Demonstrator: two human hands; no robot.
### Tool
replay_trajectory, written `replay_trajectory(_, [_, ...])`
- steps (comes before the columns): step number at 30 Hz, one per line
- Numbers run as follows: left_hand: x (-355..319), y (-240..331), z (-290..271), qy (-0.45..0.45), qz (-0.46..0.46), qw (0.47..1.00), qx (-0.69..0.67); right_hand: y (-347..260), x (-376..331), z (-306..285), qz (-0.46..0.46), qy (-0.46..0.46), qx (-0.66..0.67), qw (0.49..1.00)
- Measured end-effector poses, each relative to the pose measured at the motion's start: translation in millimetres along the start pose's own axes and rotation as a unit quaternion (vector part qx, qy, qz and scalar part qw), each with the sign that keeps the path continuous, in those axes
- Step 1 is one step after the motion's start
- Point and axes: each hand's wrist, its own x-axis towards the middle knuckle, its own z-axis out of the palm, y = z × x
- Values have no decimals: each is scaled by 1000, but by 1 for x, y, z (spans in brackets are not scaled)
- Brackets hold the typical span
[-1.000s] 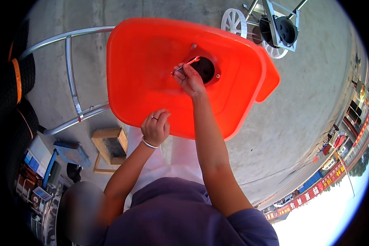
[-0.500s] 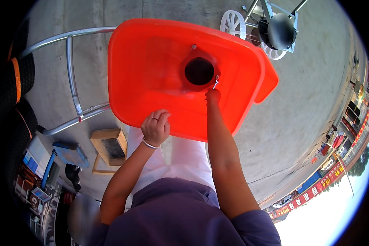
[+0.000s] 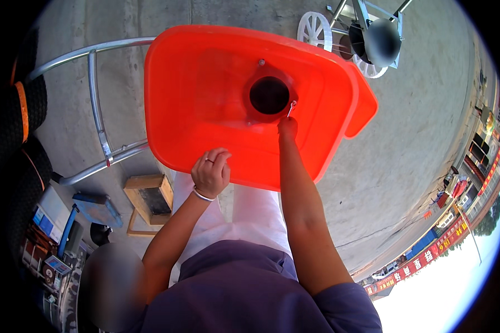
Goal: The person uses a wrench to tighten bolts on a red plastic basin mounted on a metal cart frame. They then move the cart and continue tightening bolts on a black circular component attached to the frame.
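A big red plastic hopper point(image 3: 205, 111) with a round dark hole point(image 3: 269, 95) fills the middle, its inside facing up at me. In my right hand point(image 3: 287, 127) is a small metal wrench point(image 3: 289, 111), closed in the fingers. The wrench's far end meets a bolt point(image 3: 294, 103) at the hole's right edge. Another bolt point(image 3: 261, 62) sits beyond the hole. My left hand point(image 3: 210, 168), wearing a ring and a bracelet, lies over the hopper's near rim with its fingers curled; whatever they grip is hidden.
Metal tube handles point(image 3: 96, 94) extend left from the hopper. Black tyres point(image 3: 30, 114) stand at the far left. A wooden box point(image 3: 149, 197) and a blue case point(image 3: 97, 209) lie on the concrete floor. White spoked wheels point(image 3: 315, 32) on a frame stand beyond. A blurred person point(image 3: 114, 286) is close at lower left.
The wrench and my right hand have shifted very slightly. The blurred person at lower left shows larger and closer to my left arm. My left hand keeps its place on the rim.
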Motion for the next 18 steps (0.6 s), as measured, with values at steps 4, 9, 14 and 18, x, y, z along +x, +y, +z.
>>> replay_trajectory(4, [2, 0, -1, -8, 3, 1000, -2, -6, 8, -5, 46, -18, -15, 999])
replay_trajectory(9, [1, 0, 0, -3, 0, 1000, 0, -11, 3, -15, 126, -126, 104, 978])
replay_trajectory(14, [3, 2, -3, -13, -5, 1000, -6, -3, 5, -19, 272, -218, 336, 875])
replay_trajectory(18, [1, 1, -1, -11, -10, 1000, -4, -37, -23, -30, 311, -187, 356, 861])
